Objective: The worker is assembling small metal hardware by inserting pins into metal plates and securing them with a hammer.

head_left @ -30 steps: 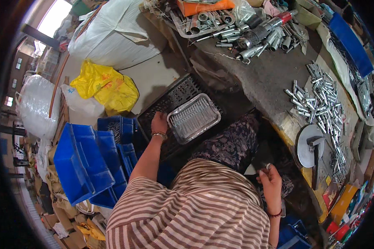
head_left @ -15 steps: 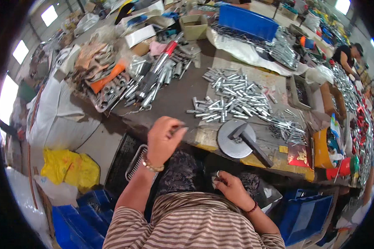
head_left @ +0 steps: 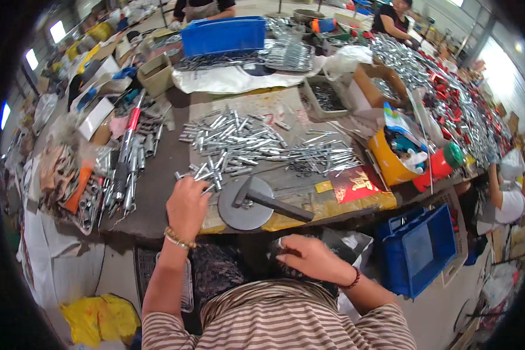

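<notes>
My left hand (head_left: 188,205), with a beaded bracelet at its wrist, reaches to the near left edge of a heap of short silvery metal tubes (head_left: 233,140) on the bench. Its fingers are bent and drawn together there; whatever they pinch is hidden. My right hand (head_left: 314,258) hovers over my lap, just off the bench edge, its thumb and fingers curved but apart, and nothing shows between them. Between the hands and the heap lies a round grey metal plate (head_left: 245,219), and across it rests a hammer (head_left: 274,204) with a dark handle.
Thin metal rods (head_left: 324,156) lie right of the tubes, near a red card (head_left: 356,184) and a yellow container (head_left: 394,157). Sockets and tools (head_left: 128,157) crowd the left. A blue bin (head_left: 223,36) stands behind; blue crates (head_left: 417,251) sit low right. Other people work at the far side.
The view has swung to the right. My left hand has moved forward from the bench edge to the tube heap. My right hand has loosened, its thumb and fingers now apart.
</notes>
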